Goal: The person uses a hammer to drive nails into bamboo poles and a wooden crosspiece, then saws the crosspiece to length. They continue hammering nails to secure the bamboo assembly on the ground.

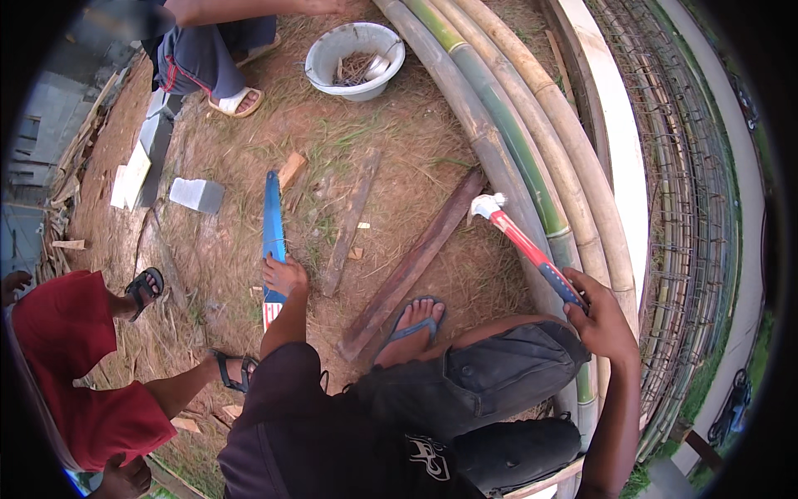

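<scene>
My right hand is closed round the lower end of a hammer. Its handle is red and blue, and its pale head points up and to the left, over the bamboo poles' edge. My left hand grips a hand saw across the blue blade, just above its red and white patterned handle end. The blade's narrow tip points away from me. Between the two tools, a dark wooden plank lies slantwise on the ground, and my sandalled foot stands beside it.
Long bamboo poles curve along my right, next to a white board and bundled steel rebar. A white basin holding nails stands ahead. One person squats ahead left; another, in red shorts, is close left. Grey blocks lie beyond.
</scene>
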{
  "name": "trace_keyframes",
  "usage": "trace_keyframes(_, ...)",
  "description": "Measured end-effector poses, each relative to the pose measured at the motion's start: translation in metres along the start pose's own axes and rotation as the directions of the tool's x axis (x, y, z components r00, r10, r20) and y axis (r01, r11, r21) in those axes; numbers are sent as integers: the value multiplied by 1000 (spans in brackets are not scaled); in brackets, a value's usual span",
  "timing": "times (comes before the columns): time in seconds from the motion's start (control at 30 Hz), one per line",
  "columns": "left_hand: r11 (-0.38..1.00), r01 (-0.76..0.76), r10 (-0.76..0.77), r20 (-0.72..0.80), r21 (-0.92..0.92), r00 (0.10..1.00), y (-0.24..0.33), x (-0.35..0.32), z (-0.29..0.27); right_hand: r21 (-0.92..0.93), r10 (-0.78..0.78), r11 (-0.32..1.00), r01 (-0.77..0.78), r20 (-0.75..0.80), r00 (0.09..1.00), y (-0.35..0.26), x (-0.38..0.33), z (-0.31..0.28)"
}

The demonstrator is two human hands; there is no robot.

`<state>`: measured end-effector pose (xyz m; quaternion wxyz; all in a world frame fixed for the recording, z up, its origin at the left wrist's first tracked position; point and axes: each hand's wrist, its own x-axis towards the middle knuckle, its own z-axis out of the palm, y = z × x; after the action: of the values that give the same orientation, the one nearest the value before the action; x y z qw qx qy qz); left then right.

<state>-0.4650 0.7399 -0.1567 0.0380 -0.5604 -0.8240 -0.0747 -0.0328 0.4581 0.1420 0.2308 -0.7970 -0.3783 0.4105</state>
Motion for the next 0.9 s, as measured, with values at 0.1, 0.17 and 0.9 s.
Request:
trace_keyframes(0.1,972,179,-204,173,150,963,-51,32,3,-134,-159,977,165,51,986,-38,96,42)
trace_keyframes(0.17,976,198,-219,380,94,899,-66,41,-6,-222,-165,960,174,56,985,-44,125,82)
trace_keyframes(0.9,991,-59,117,571,-119,813,-99,144,-20,520,494,842,-143,-639,590,170,-235,-9)
